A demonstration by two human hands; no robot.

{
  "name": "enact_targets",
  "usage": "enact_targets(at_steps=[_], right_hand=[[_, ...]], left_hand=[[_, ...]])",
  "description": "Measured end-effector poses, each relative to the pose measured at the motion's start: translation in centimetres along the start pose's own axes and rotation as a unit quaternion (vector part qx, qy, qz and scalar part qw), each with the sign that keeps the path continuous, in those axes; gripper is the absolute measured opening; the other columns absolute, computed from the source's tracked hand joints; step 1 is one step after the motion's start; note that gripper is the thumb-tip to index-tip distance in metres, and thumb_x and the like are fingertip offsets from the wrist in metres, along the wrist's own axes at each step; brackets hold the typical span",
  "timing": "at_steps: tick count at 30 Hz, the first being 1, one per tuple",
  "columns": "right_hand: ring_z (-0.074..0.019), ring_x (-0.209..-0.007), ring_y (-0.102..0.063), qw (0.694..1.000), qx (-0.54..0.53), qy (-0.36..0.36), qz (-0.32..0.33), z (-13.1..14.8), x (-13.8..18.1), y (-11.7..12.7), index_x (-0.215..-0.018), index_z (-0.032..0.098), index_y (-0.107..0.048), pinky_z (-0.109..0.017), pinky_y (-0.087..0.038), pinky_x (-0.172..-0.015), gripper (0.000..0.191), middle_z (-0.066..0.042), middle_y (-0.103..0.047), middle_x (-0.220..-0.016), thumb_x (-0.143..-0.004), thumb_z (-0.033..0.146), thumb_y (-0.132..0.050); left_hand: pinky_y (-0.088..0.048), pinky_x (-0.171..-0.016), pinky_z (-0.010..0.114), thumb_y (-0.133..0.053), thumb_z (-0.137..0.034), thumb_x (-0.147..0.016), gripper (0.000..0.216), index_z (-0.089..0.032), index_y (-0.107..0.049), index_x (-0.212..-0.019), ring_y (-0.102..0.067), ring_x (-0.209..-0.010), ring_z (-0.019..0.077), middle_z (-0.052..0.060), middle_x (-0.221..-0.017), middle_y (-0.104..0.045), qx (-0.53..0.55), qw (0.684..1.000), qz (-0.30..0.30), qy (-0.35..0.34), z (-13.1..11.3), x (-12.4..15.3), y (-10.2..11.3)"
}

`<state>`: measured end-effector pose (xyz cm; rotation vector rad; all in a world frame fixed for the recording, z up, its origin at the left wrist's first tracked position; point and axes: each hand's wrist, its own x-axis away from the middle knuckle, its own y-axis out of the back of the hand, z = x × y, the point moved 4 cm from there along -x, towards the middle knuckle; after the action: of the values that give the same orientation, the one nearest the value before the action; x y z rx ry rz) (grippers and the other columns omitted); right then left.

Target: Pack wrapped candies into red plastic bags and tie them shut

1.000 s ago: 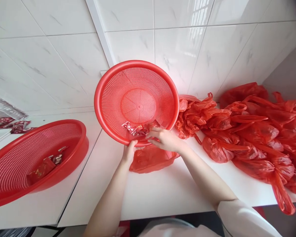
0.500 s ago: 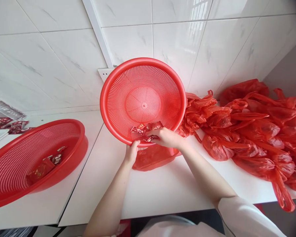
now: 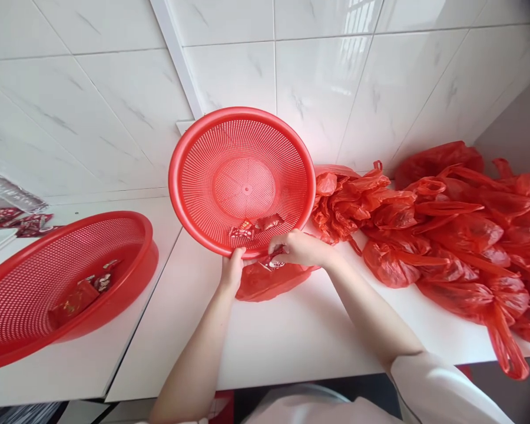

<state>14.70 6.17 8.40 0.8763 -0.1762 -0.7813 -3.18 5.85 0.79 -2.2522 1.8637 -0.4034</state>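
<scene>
A round red plastic basket (image 3: 242,138) with mesh sides is tilted toward me over the white table. My left hand (image 3: 232,272) is closed on its lower rim, the thumb over the edge. In my right hand (image 3: 297,247) is a small red-and-white wrapped packet (image 3: 274,261), pinched just outside the rim. A few similar packets (image 3: 244,229) lie inside the basket, low on its near wall. Below the rim, a red plastic bag (image 3: 269,285) lies on the table, partly hidden by the basket and my hands.
At left stands a second red basket (image 3: 148,235) holding several packets (image 3: 75,300). Crumpled red bags (image 3: 347,203) and many tied, filled red bags (image 3: 459,235) cover the table's right side. Behind is a tiled wall (image 3: 229,76). More packets (image 3: 30,224) lie far left.
My right hand has moved from inside the basket to just over its near rim, bringing a packet out. The basket has shifted slightly left with my left hand.
</scene>
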Motion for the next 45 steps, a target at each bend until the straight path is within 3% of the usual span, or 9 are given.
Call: enact_targets(at_steps=[8, 12, 17, 23, 26, 30, 32, 42, 45], right_hand=[[-0.0209, -0.104, -0.059, 0.98, 0.125, -0.004, -0.153, -0.7, 0.0, 1.0, -0.109, 0.016, -0.063, -0.034, -0.045, -0.09, 0.02, -0.012, -0.062, -0.113, -0.093, 0.023, -0.052], [-0.0291, -0.129, -0.044, 0.961, 0.22, -0.073, -0.151, -1.5, -0.2, 0.6, -0.133, 0.016, -0.05, -0.047, -0.033, -0.106, 0.043, -0.017, -0.05, -0.139, -0.093, 0.032, -0.055], [-0.0235, -0.103, -0.062, 0.96, 0.227, -0.148, -0.066, -2.8, -0.3, 0.1, -0.122, 0.016, -0.056, -0.035, -0.043, -0.088, 0.029, -0.013, -0.067, -0.11, -0.094, 0.018, -0.047], [-0.0154, -0.074, -0.061, 0.98, 0.073, -0.098, -0.157, -2.3, 0.9, 2.7, -0.106, 0.017, -0.062, -0.026, -0.043, -0.07, 0.023, -0.005, -0.068, -0.085, -0.098, 0.026, -0.042], [-0.0133, -0.068, -0.057, 0.989, -0.041, -0.044, -0.137, -1.4, 1.4, 3.5, -0.095, 0.016, -0.064, -0.024, -0.044, -0.065, 0.025, -0.002, -0.065, -0.077, -0.096, 0.033, -0.045], [-0.014, -0.074, -0.063, 0.99, -0.14, -0.014, -0.001, -0.5, 1.1, 2.0, -0.097, 0.017, -0.067, -0.025, -0.049, -0.069, 0.019, -0.002, -0.069, -0.085, -0.091, 0.03, -0.054], [-0.015, -0.077, -0.065, 0.993, -0.118, -0.023, 0.016, -0.6, 0.7, 1.0, -0.094, 0.018, -0.068, -0.026, -0.05, -0.073, 0.013, -0.002, -0.071, -0.087, -0.087, 0.024, -0.059], [-0.0159, -0.084, -0.067, 0.994, -0.006, -0.012, -0.106, -0.2, 0.3, 0.9, -0.102, 0.018, -0.066, -0.028, -0.051, -0.08, 0.019, -0.005, -0.072, -0.093, -0.094, 0.022, -0.05], [-0.0216, -0.113, -0.06, 0.989, 0.05, 0.0, -0.141, 0.4, 0.0, 0.1, -0.121, 0.018, -0.06, -0.036, -0.046, -0.097, 0.032, -0.011, -0.063, -0.124, -0.096, 0.035, -0.05]], left_hand=[[-0.061, -0.07, 0.04, -0.063, -0.026, -0.069, 0.034, -0.016, -0.059, -0.102, -0.068, -0.09, 0.0244, 0.005, -0.096, -0.067, -0.021, 0.999, 0.026, -0.005, -0.6, -0.1, 0.6], [-0.061, -0.068, 0.041, -0.064, -0.03, -0.07, 0.036, -0.014, -0.059, -0.102, -0.068, -0.087, 0.0265, 0.006, -0.092, -0.069, -0.026, 0.997, 0.067, 0.024, -0.3, 0.3, 0.6], [-0.061, -0.065, 0.041, -0.064, -0.031, -0.069, 0.035, -0.013, -0.061, -0.099, -0.069, -0.083, 0.0272, 0.006, -0.088, -0.07, -0.036, 0.995, 0.085, 0.047, 0.1, 0.6, 0.1], [-0.061, -0.064, 0.04, -0.062, -0.027, -0.071, 0.034, -0.015, -0.06, -0.103, -0.068, -0.083, 0.0249, 0.006, -0.094, -0.069, -0.026, 0.999, 0.046, 0.011, -0.2, 0.2, 0.5], [-0.062, -0.066, 0.04, -0.062, -0.024, -0.071, 0.037, -0.017, -0.06, -0.107, -0.067, -0.087, 0.0238, 0.005, -0.101, -0.066, -0.01, 1.0, 0.01, -0.024, -0.8, -0.1, 0.9], [-0.062, -0.068, 0.041, -0.061, -0.023, -0.069, 0.04, -0.019, -0.058, -0.108, -0.066, -0.09, 0.0231, 0.005, -0.105, -0.064, 0.021, 0.999, -0.019, -0.032, -1.2, -0.8, 1.6], [-0.062, -0.069, 0.042, -0.062, -0.023, -0.067, 0.041, -0.019, -0.057, -0.107, -0.065, -0.091, 0.0231, 0.005, -0.104, -0.064, 0.03, 0.999, -0.028, -0.033, -1.4, -1.1, 1.9], [-0.06, -0.066, 0.041, -0.062, -0.023, -0.065, 0.04, -0.018, -0.06, -0.105, -0.067, -0.082, 0.024, 0.004, -0.094, -0.068, 0.027, 0.999, -0.023, -0.033, -1.4, -0.7, 2.0], [-0.059, -0.066, 0.04, -0.063, -0.025, -0.066, 0.036, -0.015, -0.062, -0.101, -0.068, -0.084, 0.0274, 0.006, -0.089, -0.069, 0.031, 0.999, 0.023, 0.012, -0.8, 0.4, 0.6]])
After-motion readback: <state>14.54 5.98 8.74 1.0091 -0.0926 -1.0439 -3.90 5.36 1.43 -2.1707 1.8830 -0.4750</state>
